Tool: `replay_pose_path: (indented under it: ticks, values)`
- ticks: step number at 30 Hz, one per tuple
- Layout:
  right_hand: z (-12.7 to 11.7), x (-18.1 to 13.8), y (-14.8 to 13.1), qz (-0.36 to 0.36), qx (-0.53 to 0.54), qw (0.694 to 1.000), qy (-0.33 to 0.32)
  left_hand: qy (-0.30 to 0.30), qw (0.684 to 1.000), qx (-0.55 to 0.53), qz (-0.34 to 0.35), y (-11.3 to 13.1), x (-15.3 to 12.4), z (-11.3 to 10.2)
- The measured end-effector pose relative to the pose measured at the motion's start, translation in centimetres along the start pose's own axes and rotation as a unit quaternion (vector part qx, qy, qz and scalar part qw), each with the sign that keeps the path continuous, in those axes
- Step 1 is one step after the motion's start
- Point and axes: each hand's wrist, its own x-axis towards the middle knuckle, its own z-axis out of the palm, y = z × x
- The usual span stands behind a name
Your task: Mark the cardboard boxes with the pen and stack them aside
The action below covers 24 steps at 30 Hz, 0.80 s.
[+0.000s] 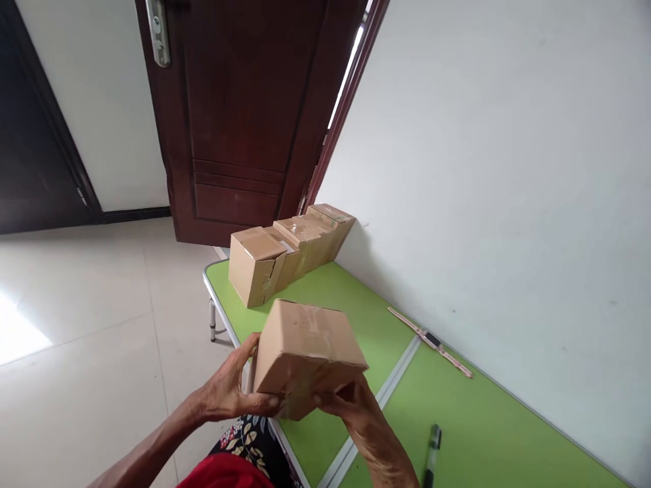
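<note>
Between my two hands I hold a brown cardboard box (pixel 315 335), tilted, above the green table, with clear tape across its top and near side. My left hand (pixel 237 390) grips its left side, the thumb along the lower near edge. At the lower right, my right hand (pixel 350 407) is closed on the box, thumb on the near face; its other fingers are mostly hidden behind the carton. Beyond it, a row of several cardboard boxes (pixel 254 261) stands at the table's far end.
The green folding table (pixel 310 291) runs along the white wall (pixel 483 169). A pink-strapped smart band (pixel 432 340) lies near the wall. A black-capped pen (pixel 433 451) lies right of my right hand. A dark red door (pixel 244 102) stands beyond the table.
</note>
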Motion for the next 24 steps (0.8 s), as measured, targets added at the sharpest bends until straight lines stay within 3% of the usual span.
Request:
replay_pose_path:
  ticks: [2,4,7,10,14,18,21,24]
  values:
    - [1.9,2.1,-1.0,-0.016,-0.013,0.997,-0.079,0.055,0.997,-0.028,-0.037,-0.2,-0.9,-0.7]
    - [4.7,4.5,-1.0,-0.062,-0.041,0.989,-0.125,0.201,0.978,-0.033,-0.053,-0.3,-1.6,-1.5]
    - [9.4,7.3,0.9,-0.086,-0.077,0.987,-0.112,0.417,0.907,0.030,-0.054,-0.7,-1.4,-3.8]
    - [12.3,7.9,3.8,-0.104,-0.126,0.982,-0.093,0.523,0.845,0.092,-0.056,-1.9,0.8,-6.9]
    - [11.8,6.1,6.2,-0.078,-0.189,0.971,-0.125,0.579,0.803,0.130,-0.052,-4.3,5.7,-9.4]
    - [9.1,3.8,7.3,-0.027,-0.222,0.970,-0.093,0.613,0.769,0.180,-0.038,-6.1,9.7,-8.4]
    - [7.9,2.8,8.1,-0.005,-0.227,0.970,-0.081,0.598,0.773,0.211,-0.038,-7.3,11.0,-6.4]
    - [7.5,2.1,8.7,0.003,-0.219,0.972,-0.083,0.552,0.801,0.226,-0.050,-8.6,11.3,-4.9]
